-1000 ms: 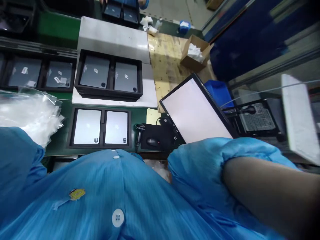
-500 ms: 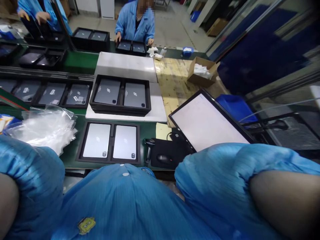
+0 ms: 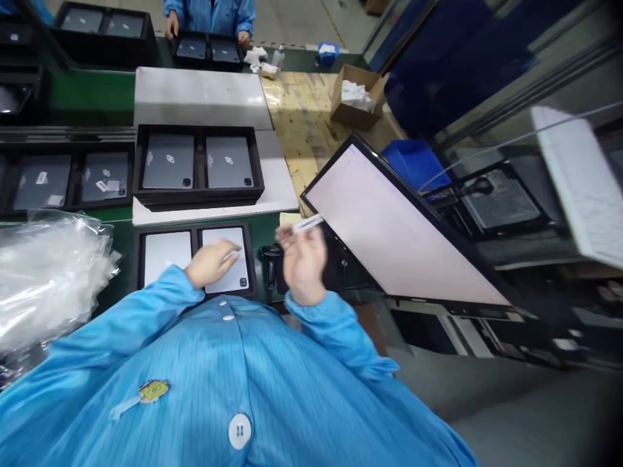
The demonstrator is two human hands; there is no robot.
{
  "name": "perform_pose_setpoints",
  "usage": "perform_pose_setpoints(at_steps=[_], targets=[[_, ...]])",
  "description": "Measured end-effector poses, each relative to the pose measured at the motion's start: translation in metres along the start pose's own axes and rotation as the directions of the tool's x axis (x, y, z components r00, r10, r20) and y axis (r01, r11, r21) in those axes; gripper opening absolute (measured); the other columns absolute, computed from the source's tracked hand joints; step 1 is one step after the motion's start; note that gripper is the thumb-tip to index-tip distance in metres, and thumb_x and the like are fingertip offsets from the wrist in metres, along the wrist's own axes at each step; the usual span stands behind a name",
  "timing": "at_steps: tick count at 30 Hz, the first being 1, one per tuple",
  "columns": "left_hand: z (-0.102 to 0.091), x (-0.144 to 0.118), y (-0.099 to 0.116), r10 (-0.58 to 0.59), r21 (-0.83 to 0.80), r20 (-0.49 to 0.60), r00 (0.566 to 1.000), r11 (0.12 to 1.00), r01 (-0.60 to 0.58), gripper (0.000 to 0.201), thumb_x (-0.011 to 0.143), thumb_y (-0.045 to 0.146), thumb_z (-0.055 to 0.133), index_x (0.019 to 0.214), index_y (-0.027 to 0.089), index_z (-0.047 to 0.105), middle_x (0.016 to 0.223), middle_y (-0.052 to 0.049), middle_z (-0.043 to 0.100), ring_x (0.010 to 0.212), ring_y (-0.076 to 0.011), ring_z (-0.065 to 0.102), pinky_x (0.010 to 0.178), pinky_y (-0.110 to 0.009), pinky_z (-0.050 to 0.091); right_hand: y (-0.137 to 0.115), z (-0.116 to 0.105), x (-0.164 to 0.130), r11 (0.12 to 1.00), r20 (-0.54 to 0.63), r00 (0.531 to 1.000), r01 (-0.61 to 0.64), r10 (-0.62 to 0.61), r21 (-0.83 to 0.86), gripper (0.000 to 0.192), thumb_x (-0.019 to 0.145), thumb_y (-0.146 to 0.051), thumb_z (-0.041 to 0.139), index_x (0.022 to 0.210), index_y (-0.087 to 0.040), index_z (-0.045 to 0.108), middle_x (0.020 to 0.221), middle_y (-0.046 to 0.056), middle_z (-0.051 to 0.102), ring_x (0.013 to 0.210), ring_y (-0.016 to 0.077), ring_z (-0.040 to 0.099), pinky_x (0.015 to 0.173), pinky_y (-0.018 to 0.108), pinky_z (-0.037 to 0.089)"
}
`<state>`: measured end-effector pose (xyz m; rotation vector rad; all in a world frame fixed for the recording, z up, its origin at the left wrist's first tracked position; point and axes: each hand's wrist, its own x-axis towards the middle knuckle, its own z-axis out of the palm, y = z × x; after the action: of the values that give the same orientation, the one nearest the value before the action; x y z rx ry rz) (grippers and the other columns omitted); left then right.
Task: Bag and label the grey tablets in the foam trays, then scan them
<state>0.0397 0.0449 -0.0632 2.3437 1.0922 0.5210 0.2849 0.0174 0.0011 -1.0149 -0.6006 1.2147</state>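
Note:
Two silvery tablets, the left tablet (image 3: 168, 251) and the right tablet (image 3: 222, 280), lie side by side in a black two-compartment tray (image 3: 252, 275) in front of me. My left hand (image 3: 213, 263) is over the right tablet, thumb and fingers apart with nothing in them; whether it touches the surface I cannot tell. Right of the tray, my right hand (image 3: 305, 263) is raised with the palm partly showing. Its fingertips pinch a small white label strip (image 3: 307, 224) with dark print, too blurred to read. Beneath that hand, a black handheld scanner (image 3: 270, 263) stands beside the tray.
A tilted monitor (image 3: 403, 227) stands close on my right. Beyond my tray is a stack of black trays (image 3: 199, 194) with dark tablets. Clear plastic bags (image 3: 48, 272) are heaped at left. A co-worker's hands (image 3: 172, 24) hold another tray across the bench.
Both my hands have come into view, the left above the right tablet, the right with a label strip. The view has shifted right and down.

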Motion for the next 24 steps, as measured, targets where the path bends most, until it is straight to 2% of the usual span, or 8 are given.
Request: perform_pose_setpoints(at_steps=[2,4,6,9,14,19,21,24], targets=[[0.030,0.009,-0.009,0.020,0.068,0.253,0.967,0.997,-0.038,0.040,0.107,0.038,0.045,0.126,0.015,0.072,0.124,-0.015,0.071,0.122,-0.0275,0.063,0.110,-0.042,0.050,0.035,-0.016,-0.018,0.992,-0.120,0.989,-0.093,0.082,-0.087,0.030,0.092,-0.046,0.076,0.105,-0.021,0.064,0.097,0.005,0.077,0.093,0.0209,0.076,0.085,0.035,0.061],[0.056,0.016,-0.021,-0.004,0.154,0.429,0.903,0.986,-0.068,0.040,0.103,0.035,0.053,0.133,0.014,0.069,0.137,-0.017,0.067,0.134,-0.0325,0.056,0.116,-0.049,0.044,0.077,-0.033,-0.039,0.945,-0.234,0.943,-0.279,0.236,-0.169,0.032,0.087,-0.048,0.078,0.095,-0.022,0.062,0.087,0.005,0.078,0.083,0.0214,0.077,0.076,0.033,0.061],[0.073,0.022,-0.034,0.000,0.211,0.465,0.885,0.971,-0.111,0.046,0.100,0.036,0.060,0.142,0.016,0.063,0.149,-0.016,0.059,0.146,-0.0365,0.044,0.123,-0.057,0.033,0.115,-0.048,-0.058,0.879,-0.264,0.886,-0.435,0.380,-0.195,0.034,0.083,-0.050,0.079,0.090,-0.022,0.061,0.085,0.005,0.078,0.081,0.0235,0.078,0.071,0.032,0.060],[0.080,0.030,-0.043,0.082,0.261,0.482,0.872,0.937,-0.233,0.042,0.102,0.038,0.057,0.139,0.019,0.066,0.147,-0.015,0.060,0.148,-0.0357,0.040,0.127,-0.063,0.021,0.151,-0.060,-0.073,0.837,-0.284,0.852,-0.503,0.439,-0.215,0.037,0.077,-0.052,0.081,0.083,-0.022,0.061,0.086,0.006,0.078,0.089,0.0269,0.079,0.073,0.034,0.061],[0.081,0.048,-0.034,0.190,0.309,0.511,0.838,0.869,-0.386,0.034,0.106,0.037,0.048,0.111,0.015,0.074,0.118,-0.015,0.070,0.125,-0.0304,0.055,0.126,-0.060,0.024,0.174,-0.056,-0.074,0.863,-0.347,0.877,-0.432,0.333,-0.263,0.042,0.076,-0.058,0.079,0.072,-0.023,0.055,0.082,0.008,0.077,0.094,0.0295,0.078,0.084,0.039,0.061],[0.069,0.065,-0.032,0.249,0.313,0.491,0.835,0.844,-0.436,0.038,0.106,0.038,0.045,0.101,0.014,0.074,0.102,-0.013,0.069,0.107,-0.0278,0.055,0.122,-0.056,0.028,0.179,-0.053,-0.068,0.857,-0.400,0.876,-0.407,0.268,-0.317,0.036,0.082,-0.055,0.072,0.073,-0.024,0.057,0.084,0.009,0.079,0.090,0.0290,0.079,0.082,0.039,0.062],[0.053,0.065,-0.035,0.277,0.301,0.456,0.846,0.846,-0.440,0.042,0.107,0.041,0.043,0.098,0.015,0.075,0.101,-0.013,0.069,0.106,-0.0287,0.054,0.119,-0.056,0.031,0.177,-0.052,-0.064,0.810,-0.415,0.872,-0.430,0.259,-0.399,0.029,0.085,-0.049,0.069,0.074,-0.023,0.060,0.083,0.009,0.079,0.085,0.0272,0.079,0.079,0.037,0.062],[0.019,0.050,-0.042,0.316,0.244,0.376,0.871,0.873,-0.422,0.046,0.108,0.042,0.038,0.107,0.017,0.076,0.112,-0.013,0.070,0.108,-0.0296,0.054,0.110,-0.053,0.038,0.172,-0.043,-0.050,0.649,-0.305,0.915,-0.403,0.266,-0.645,0.023,0.084,-0.038,0.073,0.071,-0.022,0.064,0.075,0.006,0.078,0.073,0.0229,0.077,0.074,0.032,0.060]])
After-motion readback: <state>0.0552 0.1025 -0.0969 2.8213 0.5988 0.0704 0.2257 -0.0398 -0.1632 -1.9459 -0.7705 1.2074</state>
